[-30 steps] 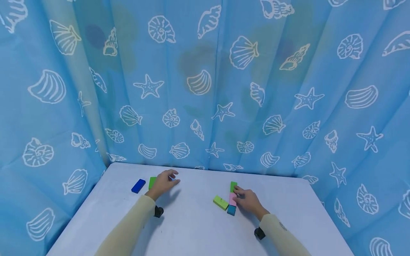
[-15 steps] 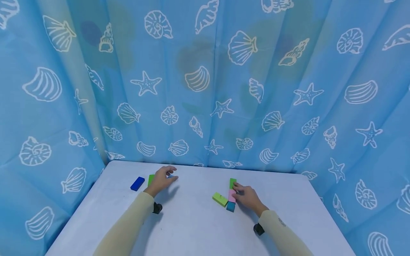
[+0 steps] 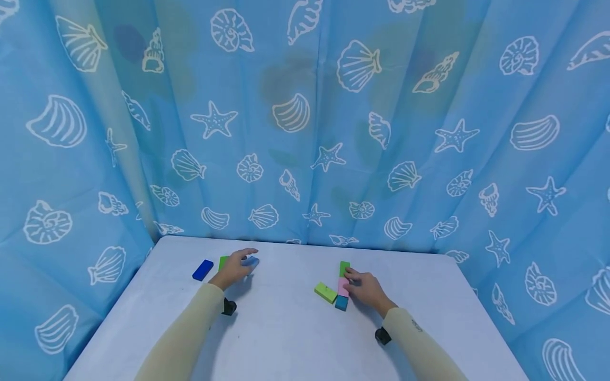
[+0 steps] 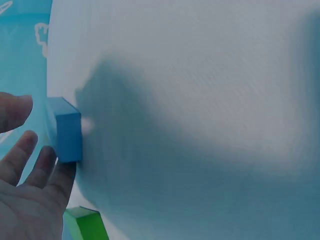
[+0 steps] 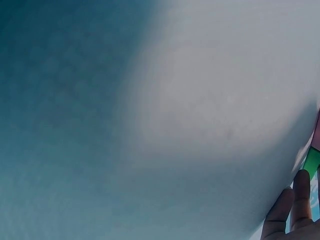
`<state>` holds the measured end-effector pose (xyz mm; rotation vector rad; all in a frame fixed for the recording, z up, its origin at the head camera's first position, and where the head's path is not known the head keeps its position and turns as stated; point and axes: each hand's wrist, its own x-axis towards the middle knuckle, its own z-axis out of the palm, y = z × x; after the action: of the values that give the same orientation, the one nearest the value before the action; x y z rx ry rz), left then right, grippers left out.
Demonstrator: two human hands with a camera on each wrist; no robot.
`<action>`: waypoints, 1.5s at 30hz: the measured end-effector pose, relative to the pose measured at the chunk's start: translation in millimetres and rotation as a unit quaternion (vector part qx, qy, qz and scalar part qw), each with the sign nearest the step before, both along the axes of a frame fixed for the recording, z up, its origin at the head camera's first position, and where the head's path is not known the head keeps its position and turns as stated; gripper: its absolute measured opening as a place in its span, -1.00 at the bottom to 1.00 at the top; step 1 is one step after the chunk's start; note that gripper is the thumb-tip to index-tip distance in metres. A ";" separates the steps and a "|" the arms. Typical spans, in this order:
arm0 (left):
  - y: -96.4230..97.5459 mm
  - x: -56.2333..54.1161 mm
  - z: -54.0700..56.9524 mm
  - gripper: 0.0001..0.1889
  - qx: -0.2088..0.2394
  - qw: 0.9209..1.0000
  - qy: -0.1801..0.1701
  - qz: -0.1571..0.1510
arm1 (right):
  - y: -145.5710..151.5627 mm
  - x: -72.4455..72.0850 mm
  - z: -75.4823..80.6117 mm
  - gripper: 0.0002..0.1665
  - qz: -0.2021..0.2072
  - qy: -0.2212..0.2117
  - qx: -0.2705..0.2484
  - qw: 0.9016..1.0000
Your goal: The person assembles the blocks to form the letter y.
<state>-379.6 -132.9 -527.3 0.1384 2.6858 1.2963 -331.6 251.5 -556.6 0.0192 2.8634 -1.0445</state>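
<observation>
In the head view, my left hand (image 3: 234,267) reaches over the back left of the white table, beside a light blue block (image 3: 250,261). The left wrist view shows the thumb apart from that block (image 4: 69,132), with fingers (image 4: 42,167) close to its lower part. A green block (image 4: 89,226) lies near this hand. At right, a green block (image 3: 344,269), a pink block (image 3: 343,287) and a teal block (image 3: 341,302) form a line. My right hand (image 3: 368,290) rests its fingertips along the green and pink blocks. Fingers look fairly straight in the right wrist view.
A lime-green block (image 3: 325,292) lies slanted against the line's left side. Further left sits a dark blue block (image 3: 203,270). A blue curtain (image 3: 295,159) with shell prints hangs behind and beside the white table (image 3: 286,338).
The head view has tilted slightly. My left hand has shifted a little toward the light blue block, which shows more. My right hand stays at the line of blocks.
</observation>
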 end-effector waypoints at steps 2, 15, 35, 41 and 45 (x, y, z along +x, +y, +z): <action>-1.1 -0.6 -1.5 -0.41 -0.002 1.000 -0.013 0.000 | -0.3 -0.2 0.3 -0.46 -0.003 -0.004 -0.001 1.000; -2.1 -2.8 -11.8 -0.35 -0.011 0.999 -0.047 0.014 | -2.8 -0.2 2.8 -0.45 -0.002 -0.010 -0.002 1.000; -6.7 -4.6 -18.2 -0.34 0.042 0.996 -0.070 0.040 | -2.4 -1.1 1.3 -0.47 -0.004 -0.008 -0.005 1.000; -4.5 -5.3 -20.5 -0.36 0.032 0.996 -0.067 0.055 | -0.9 -2.1 1.4 -0.46 0.000 -0.005 -0.004 1.000; -0.7 -5.2 -23.4 -0.39 0.012 0.997 -0.057 0.057 | 0.6 -3.5 -3.2 -0.45 0.002 -0.006 -0.001 1.000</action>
<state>-384.8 -133.7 -550.8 -0.0851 2.6152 1.3253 -335.1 252.2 -559.8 0.0200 2.8497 -1.0441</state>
